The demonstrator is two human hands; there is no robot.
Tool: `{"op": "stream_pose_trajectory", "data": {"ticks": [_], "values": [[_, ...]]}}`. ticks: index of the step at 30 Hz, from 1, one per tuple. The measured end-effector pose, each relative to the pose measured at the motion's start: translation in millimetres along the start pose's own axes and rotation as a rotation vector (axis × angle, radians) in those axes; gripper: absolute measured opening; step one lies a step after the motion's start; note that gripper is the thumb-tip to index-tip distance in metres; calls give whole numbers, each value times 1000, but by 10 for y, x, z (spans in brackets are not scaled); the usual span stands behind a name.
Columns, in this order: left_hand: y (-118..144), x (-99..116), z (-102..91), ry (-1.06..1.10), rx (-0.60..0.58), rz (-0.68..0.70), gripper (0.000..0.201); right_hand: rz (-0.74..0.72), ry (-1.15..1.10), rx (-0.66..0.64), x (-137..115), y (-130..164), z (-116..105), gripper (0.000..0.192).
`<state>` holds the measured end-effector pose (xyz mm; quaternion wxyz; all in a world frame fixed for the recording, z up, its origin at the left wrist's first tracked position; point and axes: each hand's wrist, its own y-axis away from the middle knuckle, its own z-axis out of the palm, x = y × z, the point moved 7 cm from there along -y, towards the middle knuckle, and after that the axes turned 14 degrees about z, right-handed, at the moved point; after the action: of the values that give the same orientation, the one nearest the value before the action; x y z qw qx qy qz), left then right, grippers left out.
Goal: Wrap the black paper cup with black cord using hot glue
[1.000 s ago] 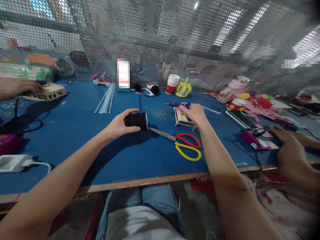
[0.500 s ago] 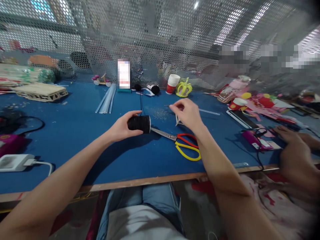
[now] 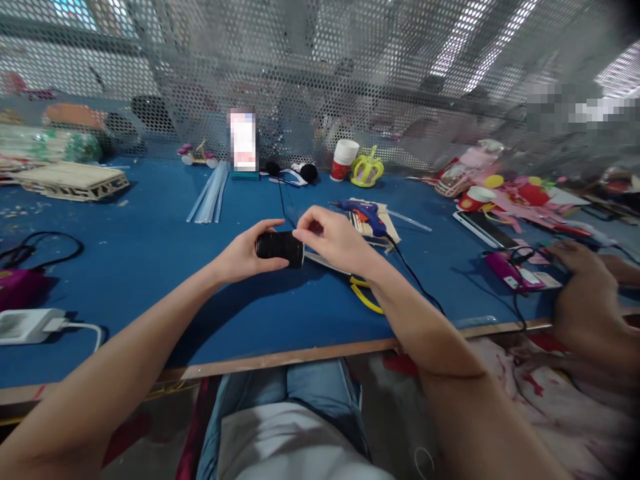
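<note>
Your left hand [image 3: 243, 254] is closed around a black spool [image 3: 279, 246], held on its side just above the blue table [image 3: 150, 267] near the front middle. Your right hand [image 3: 333, 239] meets the spool's right end with fingertips pinched together; whether they grip a thread there is too small to tell. No brand or label can be read on the spool. The one upright card [image 3: 243, 141] at the back of the table is blurred out, so any writing on it is lost.

Your right wrist hides most of the scissors [image 3: 364, 295]; only a yellow handle loop shows. Just behind your right hand lies a blue glue gun [image 3: 364, 211] on a small stick frame [image 3: 383, 230], its black cord trailing toward you. At the right edge another person's hand [image 3: 583, 290] rests on the table, partly cut off.
</note>
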<state>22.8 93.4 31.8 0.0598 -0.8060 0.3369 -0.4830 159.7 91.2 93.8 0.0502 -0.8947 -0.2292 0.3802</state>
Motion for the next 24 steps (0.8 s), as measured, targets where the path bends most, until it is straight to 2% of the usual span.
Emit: {"op": "stream_pose_trajectory", "data": {"ticks": [2,6,12,24], "values": [[0,-6,10,12,-19,-17,71,46,-136,21,60,6,-63,13],[6,-31,51,44,-74,-65,61,41,-330,-6,107,4,-78,12],[18,-15,82,115,-99,-104,57,74,-359,-2,154,-31,-66,15],[10,93,81,72,-116,-28,58,130,-340,23,273,-63,-46,14]]}}
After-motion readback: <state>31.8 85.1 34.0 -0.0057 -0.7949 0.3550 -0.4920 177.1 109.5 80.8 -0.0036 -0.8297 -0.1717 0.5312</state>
